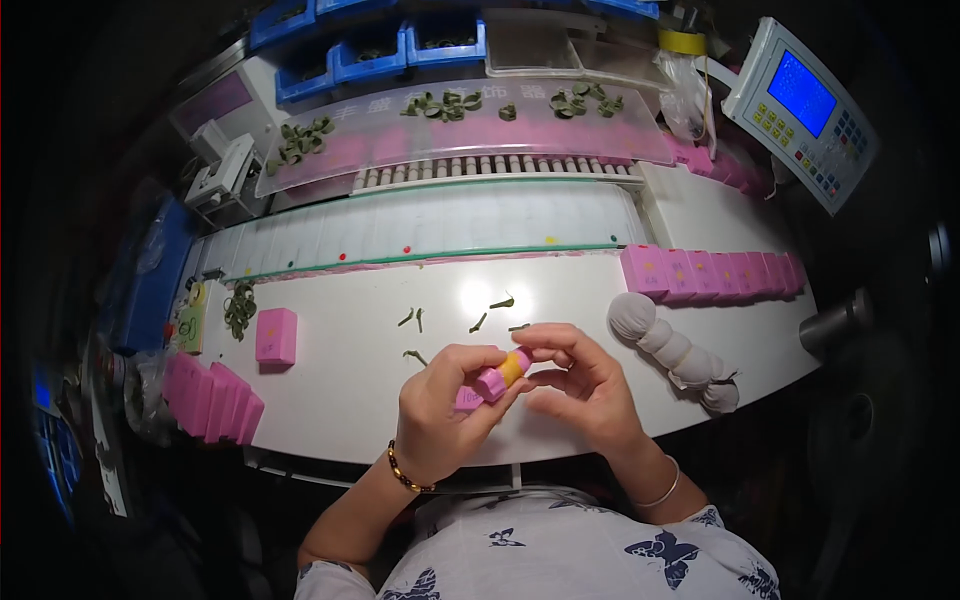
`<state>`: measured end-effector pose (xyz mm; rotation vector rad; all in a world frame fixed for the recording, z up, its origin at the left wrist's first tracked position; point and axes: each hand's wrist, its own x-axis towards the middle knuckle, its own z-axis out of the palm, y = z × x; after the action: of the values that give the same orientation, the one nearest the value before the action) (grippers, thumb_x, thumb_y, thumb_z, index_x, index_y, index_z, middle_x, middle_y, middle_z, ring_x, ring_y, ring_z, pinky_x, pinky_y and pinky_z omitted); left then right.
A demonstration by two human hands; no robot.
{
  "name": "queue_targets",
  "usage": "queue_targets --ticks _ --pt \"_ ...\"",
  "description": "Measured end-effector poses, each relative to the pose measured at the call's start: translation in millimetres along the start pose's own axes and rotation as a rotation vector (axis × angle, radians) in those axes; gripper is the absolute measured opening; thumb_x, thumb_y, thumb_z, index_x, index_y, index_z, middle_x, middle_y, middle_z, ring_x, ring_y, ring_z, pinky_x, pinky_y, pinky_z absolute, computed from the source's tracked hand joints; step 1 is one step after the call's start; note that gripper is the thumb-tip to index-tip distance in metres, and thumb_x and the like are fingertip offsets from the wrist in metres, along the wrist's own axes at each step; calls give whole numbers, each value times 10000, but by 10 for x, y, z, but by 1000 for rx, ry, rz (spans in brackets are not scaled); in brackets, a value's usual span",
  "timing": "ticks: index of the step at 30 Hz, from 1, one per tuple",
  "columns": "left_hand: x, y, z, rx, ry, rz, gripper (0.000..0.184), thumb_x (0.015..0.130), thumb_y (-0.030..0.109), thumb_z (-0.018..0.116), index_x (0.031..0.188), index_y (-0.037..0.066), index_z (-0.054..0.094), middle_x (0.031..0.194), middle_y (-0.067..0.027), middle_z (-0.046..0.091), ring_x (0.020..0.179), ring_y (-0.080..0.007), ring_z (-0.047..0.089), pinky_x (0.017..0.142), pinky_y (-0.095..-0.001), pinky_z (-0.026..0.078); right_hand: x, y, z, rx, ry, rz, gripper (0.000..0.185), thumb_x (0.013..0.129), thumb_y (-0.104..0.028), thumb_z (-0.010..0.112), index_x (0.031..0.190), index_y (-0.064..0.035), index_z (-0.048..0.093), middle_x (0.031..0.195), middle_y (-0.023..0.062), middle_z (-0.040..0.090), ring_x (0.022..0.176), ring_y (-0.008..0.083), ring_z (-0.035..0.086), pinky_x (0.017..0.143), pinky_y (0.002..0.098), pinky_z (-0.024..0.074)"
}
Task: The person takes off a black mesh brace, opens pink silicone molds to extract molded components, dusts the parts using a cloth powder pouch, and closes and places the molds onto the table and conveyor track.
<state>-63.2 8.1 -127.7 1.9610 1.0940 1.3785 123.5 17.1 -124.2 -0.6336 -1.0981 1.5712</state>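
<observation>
Between my hands is a small pink roll with a yellow band (511, 369), tilted up to the right. My left hand (440, 400) grips its lower end between thumb and fingers. My right hand (590, 390) has its curled fingertips on the upper end, with the thumb lower down and apart from it. Partly hidden behind my left hand, a pink block (467, 400) with handwriting lies on the white table (360, 400). Several small green strips lie just beyond my hands, among them a bent strip (503, 301) and a short strip (479, 322).
A pink box (276, 337) stands at left near a green pile (240, 311) and leaning pink blocks (212, 400). At right are a row of pink boxes (710, 275) and a knotted white cloth bundle (675, 350). Behind are a glass-topped strip (420, 235), blue bins (445, 38) and a keypad display (803, 110).
</observation>
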Motion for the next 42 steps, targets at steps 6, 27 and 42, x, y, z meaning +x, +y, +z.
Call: queue_targets --ticks 6,27,42 --pt "58 -97 128 315 -93 338 369 730 14 755 1078 28 632 863 -95 671 727 -273 666 593 -345 515 -39 1 -76 -780 -64 -194 489 785 -139 852 1220 -30 657 1138 146 651 1006 250 661 828 344 574" --pt "-161 -356 -358 116 121 -193 292 843 -81 725 1103 11 631 928 -75 654 740 -106 626 664 -241 514 -205 -403 -1162 -1406 174 -272 382 756 -49 779 1103 -54 619 1177 143 605 1104 356 595 959 443 482" --pt "-250 -328 -525 67 49 -295 317 825 -36 763 1113 12 642 944 -69 678 787 -130 646 717 -269 521 27 -244 -1128 -1503 107 -289 413 730 -64 776 1129 -69 672 1144 124 591 1104 344 561 959 429 463"
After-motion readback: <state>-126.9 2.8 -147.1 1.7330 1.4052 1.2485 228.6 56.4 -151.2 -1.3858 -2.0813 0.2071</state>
